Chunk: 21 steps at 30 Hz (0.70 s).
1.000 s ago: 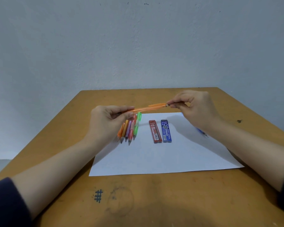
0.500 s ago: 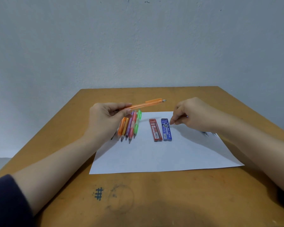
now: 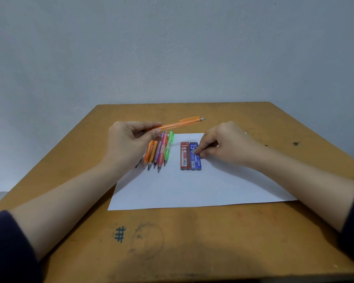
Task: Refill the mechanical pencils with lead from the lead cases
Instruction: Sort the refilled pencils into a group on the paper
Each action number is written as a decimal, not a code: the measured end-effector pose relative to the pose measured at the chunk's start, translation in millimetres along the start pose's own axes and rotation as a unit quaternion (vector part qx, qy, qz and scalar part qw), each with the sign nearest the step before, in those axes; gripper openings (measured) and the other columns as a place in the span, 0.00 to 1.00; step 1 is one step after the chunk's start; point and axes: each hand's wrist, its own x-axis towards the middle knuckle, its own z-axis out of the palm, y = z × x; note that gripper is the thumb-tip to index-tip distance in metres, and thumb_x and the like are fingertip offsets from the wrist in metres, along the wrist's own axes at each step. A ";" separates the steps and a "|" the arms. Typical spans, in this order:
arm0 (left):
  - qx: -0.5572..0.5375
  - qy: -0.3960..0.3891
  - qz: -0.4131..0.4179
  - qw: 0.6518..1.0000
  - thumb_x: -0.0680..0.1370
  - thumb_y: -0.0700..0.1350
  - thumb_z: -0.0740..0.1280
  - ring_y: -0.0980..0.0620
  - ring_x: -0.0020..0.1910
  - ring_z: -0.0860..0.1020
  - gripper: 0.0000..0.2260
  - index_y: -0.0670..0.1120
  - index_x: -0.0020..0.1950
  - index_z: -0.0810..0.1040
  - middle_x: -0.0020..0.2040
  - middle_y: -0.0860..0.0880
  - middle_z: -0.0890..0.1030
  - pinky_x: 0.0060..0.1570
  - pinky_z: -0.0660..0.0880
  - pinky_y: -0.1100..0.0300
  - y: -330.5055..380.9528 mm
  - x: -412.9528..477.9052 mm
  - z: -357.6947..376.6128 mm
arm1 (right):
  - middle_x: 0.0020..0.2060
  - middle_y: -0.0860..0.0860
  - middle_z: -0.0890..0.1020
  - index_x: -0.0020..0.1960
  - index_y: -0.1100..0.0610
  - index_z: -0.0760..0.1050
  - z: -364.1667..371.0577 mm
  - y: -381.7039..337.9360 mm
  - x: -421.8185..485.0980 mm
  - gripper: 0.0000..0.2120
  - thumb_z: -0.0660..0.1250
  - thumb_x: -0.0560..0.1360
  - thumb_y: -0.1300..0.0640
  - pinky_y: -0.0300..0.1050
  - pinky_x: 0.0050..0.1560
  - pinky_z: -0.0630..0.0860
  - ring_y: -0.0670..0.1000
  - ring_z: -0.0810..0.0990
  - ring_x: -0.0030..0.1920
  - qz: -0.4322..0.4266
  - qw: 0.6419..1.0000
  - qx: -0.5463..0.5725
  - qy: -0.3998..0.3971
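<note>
Worn wooden desk [image 3: 192, 242]: left hand [image 3: 127, 144] pinches slim orange pencil [image 3: 182, 123]; right hand [image 3: 229, 144] pinches blue case [image 3: 195, 160].

A sheet of paper [image 3: 192, 190] lies on the table [image 3: 172, 242] at mid-frame. On its upper left corner a row of pencils [image 3: 159, 154] lies side by side, tips toward the lower edge. Just right of them two lead cases lie touching: the 2B case [image 3: 185, 157] on the left, the second case [image 3: 195, 162] on the right. My left hand [image 3: 131, 144] holds one pencil [image 3: 182, 123] above the row, with its free end pointing right. My right hand [image 3: 227, 144], right of centre, pinches the second case.
</note>
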 end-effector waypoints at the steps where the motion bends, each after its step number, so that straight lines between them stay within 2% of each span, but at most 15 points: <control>1: -0.001 0.001 -0.002 1.000 0.75 0.44 0.70 0.72 0.43 0.78 0.10 0.55 0.53 0.79 0.41 0.63 0.79 0.38 0.75 0.75 -0.2 0.1 0.1 | 0.44 0.50 0.85 0.48 0.56 0.85 1.4 -1.7 0.1 0.08 0.74 0.69 0.63 0.28 0.42 0.68 0.46 0.78 0.43 0.002 1.000 0.012 0.003; 4: -0.001 0.000 -0.003 1.000 0.75 0.44 0.70 0.72 0.43 0.78 0.09 0.55 0.53 0.79 0.41 0.63 0.79 0.37 0.74 0.75 -0.9 0.5 0.4 | 0.45 0.50 0.84 0.48 0.55 0.84 2.8 -3.7 1.0 0.09 0.74 0.69 0.64 0.37 0.50 0.73 0.47 0.79 0.46 0.010 0.999 0.041 0.008; 7: 0.001 -0.002 0.000 1.000 0.75 0.44 0.70 0.72 0.43 0.78 0.09 0.56 0.53 0.79 0.41 0.63 0.79 0.36 0.74 0.75 -1.3 0.1 0.5 | 0.44 0.49 0.84 0.48 0.55 0.84 0.3 2.3 3.0 0.09 0.74 0.69 0.64 0.33 0.47 0.72 0.47 0.79 0.46 0.027 0.999 0.040 0.017; 11: -0.002 -0.001 0.001 1.000 0.75 0.43 0.70 0.72 0.42 0.78 0.10 0.55 0.53 0.79 0.40 0.63 0.79 0.37 0.74 0.75 -1.1 0.1 1.0 | 0.44 0.49 0.84 0.48 0.55 0.84 -5.0 15.0 5.5 0.09 0.74 0.69 0.64 0.38 0.51 0.74 0.47 0.81 0.46 0.061 0.997 0.024 0.032; 15: -0.007 -0.003 -0.004 1.000 0.75 0.43 0.70 0.72 0.42 0.78 0.09 0.54 0.53 0.80 0.40 0.62 0.79 0.36 0.74 0.75 -1.3 0.2 1.6 | 0.45 0.49 0.84 0.49 0.54 0.84 -5.9 20.5 5.4 0.10 0.74 0.70 0.62 0.32 0.47 0.72 0.43 0.78 0.44 0.075 0.997 0.004 0.035; 19: 0.003 0.003 -0.001 1.000 0.74 0.43 0.70 0.71 0.42 0.79 0.09 0.50 0.54 0.82 0.40 0.61 0.80 0.39 0.76 0.74 -2.9 1.2 1.5 | 0.41 0.46 0.84 0.53 0.52 0.83 -3.7 19.3 4.2 0.11 0.72 0.71 0.61 0.39 0.52 0.74 0.42 0.78 0.43 0.079 0.997 -0.003 0.019; 21: 0.009 0.006 0.001 1.000 0.74 0.44 0.71 0.67 0.43 0.80 0.10 0.48 0.55 0.83 0.41 0.60 0.81 0.41 0.77 0.71 -3.6 1.7 1.1 | 0.40 0.46 0.84 0.55 0.54 0.82 -5.4 17.6 3.3 0.13 0.72 0.72 0.62 0.39 0.51 0.74 0.43 0.79 0.43 0.073 0.997 -0.001 0.004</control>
